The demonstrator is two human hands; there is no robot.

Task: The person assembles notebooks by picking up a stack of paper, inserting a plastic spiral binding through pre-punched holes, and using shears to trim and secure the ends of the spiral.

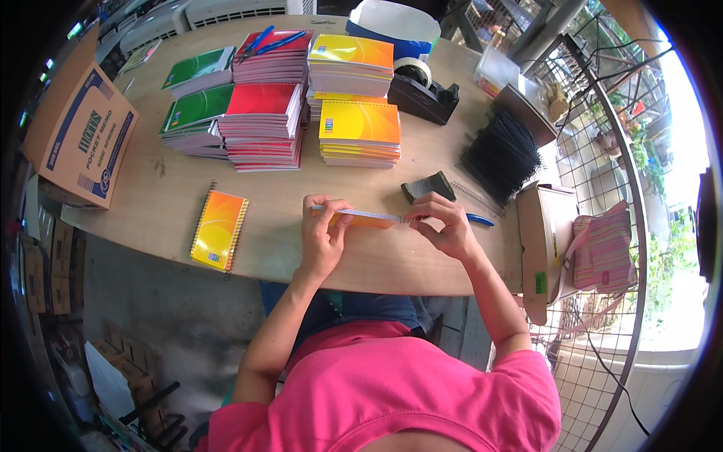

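As the head view looks down, the left hand (324,235) has its fingers clamped on one end of an orange notebook (369,219), held edge-on over the counter (282,203). Right hand (448,227) at its other end — thumb and forefinger pinched on a wire coil (410,219). Notebook spans the gap between both hands' fingers — yellow notebook (218,230) flat, well left.

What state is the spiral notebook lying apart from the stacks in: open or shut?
Shut: the yellow-orange spiral notebook, lying left of the left hand, shows its cover face-up, with no pages spread out.
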